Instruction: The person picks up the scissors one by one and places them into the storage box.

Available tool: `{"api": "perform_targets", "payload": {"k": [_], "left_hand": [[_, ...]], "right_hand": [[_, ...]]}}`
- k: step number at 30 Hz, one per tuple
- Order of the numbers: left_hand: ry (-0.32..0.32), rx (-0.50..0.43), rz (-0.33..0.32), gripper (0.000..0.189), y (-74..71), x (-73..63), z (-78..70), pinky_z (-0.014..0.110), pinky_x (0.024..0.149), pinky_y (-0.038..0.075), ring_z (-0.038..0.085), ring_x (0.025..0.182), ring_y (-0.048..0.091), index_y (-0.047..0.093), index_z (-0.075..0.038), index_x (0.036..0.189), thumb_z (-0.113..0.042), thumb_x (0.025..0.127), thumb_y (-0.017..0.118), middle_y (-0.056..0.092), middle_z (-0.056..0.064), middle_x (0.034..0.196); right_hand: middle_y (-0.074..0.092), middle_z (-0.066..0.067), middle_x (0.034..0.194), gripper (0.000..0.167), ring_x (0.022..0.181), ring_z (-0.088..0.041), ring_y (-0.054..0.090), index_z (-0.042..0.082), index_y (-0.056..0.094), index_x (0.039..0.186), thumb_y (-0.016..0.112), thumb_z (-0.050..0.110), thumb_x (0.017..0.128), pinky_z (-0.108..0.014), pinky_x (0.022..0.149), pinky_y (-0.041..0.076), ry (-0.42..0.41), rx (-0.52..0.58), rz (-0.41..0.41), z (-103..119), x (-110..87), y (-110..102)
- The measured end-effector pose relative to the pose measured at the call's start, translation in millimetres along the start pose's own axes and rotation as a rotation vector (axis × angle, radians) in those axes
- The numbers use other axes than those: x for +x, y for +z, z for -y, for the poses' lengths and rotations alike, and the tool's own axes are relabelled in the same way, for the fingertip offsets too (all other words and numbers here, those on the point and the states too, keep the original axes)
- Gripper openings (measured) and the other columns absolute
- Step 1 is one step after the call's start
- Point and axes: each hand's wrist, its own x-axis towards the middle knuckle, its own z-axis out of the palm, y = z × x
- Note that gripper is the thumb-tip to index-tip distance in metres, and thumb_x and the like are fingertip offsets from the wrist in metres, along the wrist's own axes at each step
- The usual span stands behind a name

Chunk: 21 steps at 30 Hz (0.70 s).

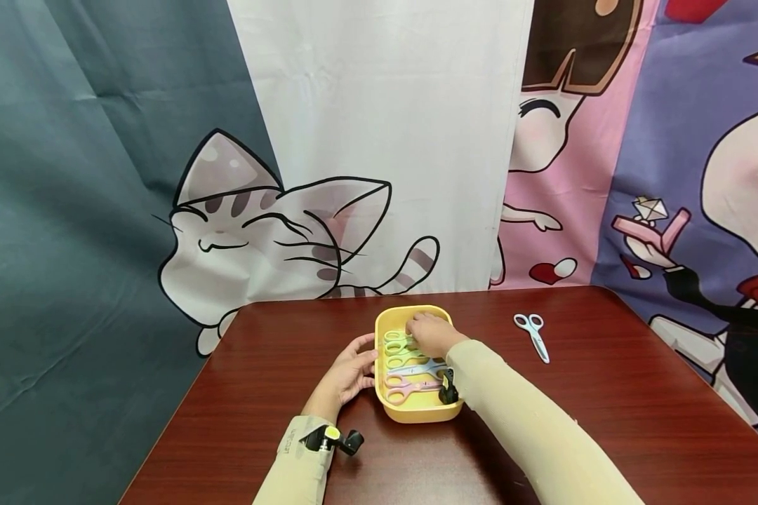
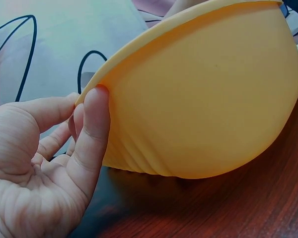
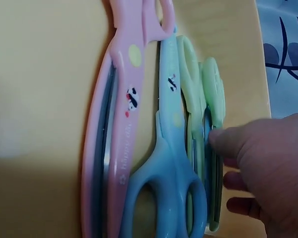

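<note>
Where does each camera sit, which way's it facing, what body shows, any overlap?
Head: on the person's head, facing forward and down at a yellow plastic tray and cartoon-printed cloth backdrop; left hand, right hand and sleeved forearms show.
Left wrist: worn there, facing the tray's outer wall; palm and fingers show.
Right wrist: worn there, facing into the tray at pink plastic scissors, blue plastic scissors and green plastic scissors; right fingers show.
Head and right wrist share the scissors and right hand.
</note>
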Motion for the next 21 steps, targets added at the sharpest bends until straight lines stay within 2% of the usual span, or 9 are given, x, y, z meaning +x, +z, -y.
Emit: {"api": "perform_targets", "payload": {"k": [5,9,14,17,21], "left_hand": [[0.003,0.004,0.000,0.050,-0.1,0.1,0.9,0.022,0.051,0.055,0.010,0.068,0.061,0.028,-0.007,0.153,-0.003,0.106,0.046,0.064,0.002,0.100],[0.003,0.008,-0.002,0.052,0.8,1.5,2.0,0.022,0.051,0.055,0.009,0.066,0.059,0.028,-0.007,0.154,-0.004,0.106,0.047,0.063,0.001,0.096],[0.005,0.016,-0.011,0.054,0.9,2.0,2.9,0.023,0.051,0.055,0.010,0.066,0.058,0.028,-0.008,0.155,-0.006,0.105,0.049,0.062,0.003,0.097],[0.002,0.019,-0.009,0.054,0.5,1.8,2.8,0.024,0.051,0.056,0.010,0.067,0.058,0.029,-0.009,0.155,-0.007,0.105,0.050,0.062,0.004,0.099],[0.005,0.021,-0.016,0.052,-1.0,0.3,1.2,0.024,0.052,0.056,0.010,0.067,0.058,0.030,-0.010,0.154,-0.006,0.105,0.049,0.062,0.003,0.099]], "right_hand": [[0.063,-0.009,0.114,0.028,0.106,-0.024,0.060,0.005,0.065,0.122,0.068,0.019,0.098,-0.040,0.095,0.050,-0.034,0.144,-0.077,-9.2,2.4,-3.6],[0.062,-0.008,0.111,0.026,0.103,-0.024,0.060,0.002,0.064,0.123,0.064,0.013,0.099,-0.043,0.093,0.051,-0.038,0.286,-0.165,-21.5,-4.2,-17.6],[0.063,-0.008,0.106,0.019,0.096,-0.023,0.060,0.003,0.067,0.116,0.061,0.010,0.099,-0.044,0.086,0.053,-0.044,0.403,-0.342,-48.5,-22.1,-29.0],[0.065,-0.009,0.107,0.014,0.091,-0.023,0.060,0.004,0.068,0.110,0.062,0.006,0.097,-0.043,0.082,0.052,-0.002,0.451,-0.439,-65.9,-38.2,-29.5],[0.064,-0.006,0.101,0.009,0.085,-0.020,0.057,0.007,0.070,0.104,0.066,0.006,0.096,-0.039,0.077,0.050,0.062,0.515,-0.480,-79.1,-57.9,-27.5]]}}
